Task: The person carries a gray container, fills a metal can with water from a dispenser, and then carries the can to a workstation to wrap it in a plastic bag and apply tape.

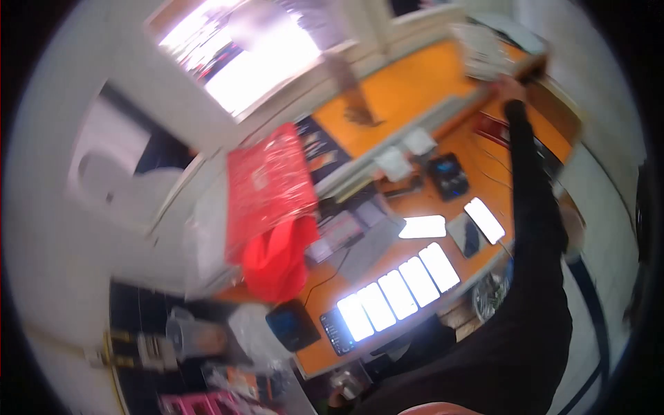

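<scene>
My right hand (509, 90), at the end of a long dark sleeve, reaches to the upper right and touches a crumpled clear plastic bag (482, 52) on the orange ledge. Its fingers are blurred. Low in the view, my left hand (337, 397) is partly visible against a shiny silvery item (349, 382) that I cannot make out. Between the hands, several phones with bright white screens (396, 294) lie side by side along the desk edge, beside a dark-screened phone (337, 331). Another lit phone (484, 220) lies farther right.
A red plastic bag (270, 183) stands left of the desk (319, 358). A black device (448, 176), white blocks (394, 164) and cables lie toward the back. A dark round-cornered object (293, 325) sits at the near left corner. A clear jug (194, 334) is at lower left.
</scene>
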The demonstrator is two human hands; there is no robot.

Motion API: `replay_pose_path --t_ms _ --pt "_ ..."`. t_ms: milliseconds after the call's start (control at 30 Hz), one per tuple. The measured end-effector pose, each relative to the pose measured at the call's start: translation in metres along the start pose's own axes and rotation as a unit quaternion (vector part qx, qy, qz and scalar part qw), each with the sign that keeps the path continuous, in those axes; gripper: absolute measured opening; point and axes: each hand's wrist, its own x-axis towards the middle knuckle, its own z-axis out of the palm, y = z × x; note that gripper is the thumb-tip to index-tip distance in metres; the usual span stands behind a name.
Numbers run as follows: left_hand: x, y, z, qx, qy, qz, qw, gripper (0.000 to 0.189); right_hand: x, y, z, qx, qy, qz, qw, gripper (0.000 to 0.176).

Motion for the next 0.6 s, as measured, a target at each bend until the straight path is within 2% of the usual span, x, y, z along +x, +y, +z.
replay_pose_path --t_ms 67,100,133,167,233,333,367,433,600 --pt "-0.004 -0.002 0.019 -0.015 0.009 0.02 1.0 0.062 0.046 0.04 0.04 -0.032 -0.096 -0.017 0.995 0.047" --pt "-0.006 -0.004 0.033 -0.042 0.016 0.045 0.998 0.062 0.054 0.052 0.05 -0.05 -0.084 -0.049 0.994 0.048" --pt "-0.005 0.003 0.05 -0.044 -0.009 0.052 0.998 0.06 0.065 0.066 0.064 -0.043 -0.022 -0.061 0.997 0.041" --pt "-0.002 0.008 0.065 -0.04 -0.035 0.054 0.997 0.058 0.074 0.068 0.074 -0.033 -0.02 -0.001 0.999 0.035" --pt "0.005 0.007 0.084 -0.047 -0.044 0.074 0.995 0.057 0.057 0.001 0.018 -0.18 -0.11 0.095 0.973 0.031" --pt "0.009 0.013 0.106 -0.048 -0.056 0.077 0.994 0.056 0.079 0.033 0.057 -0.242 -0.136 0.109 0.955 0.029" --pt "0.008 0.013 0.111 -0.05 -0.063 0.069 0.994 0.055 0.08 0.037 0.065 -0.236 -0.138 0.099 0.957 0.029" --pt "0.007 0.013 0.118 -0.048 -0.048 0.069 0.995 0.054 0.078 0.049 0.071 -0.236 -0.122 -0.017 0.964 0.032" --pt "0.033 0.013 0.101 -0.006 -0.055 0.063 0.996 0.052 0.069 0.042 0.057 -0.296 -0.053 -0.063 0.952 0.027"
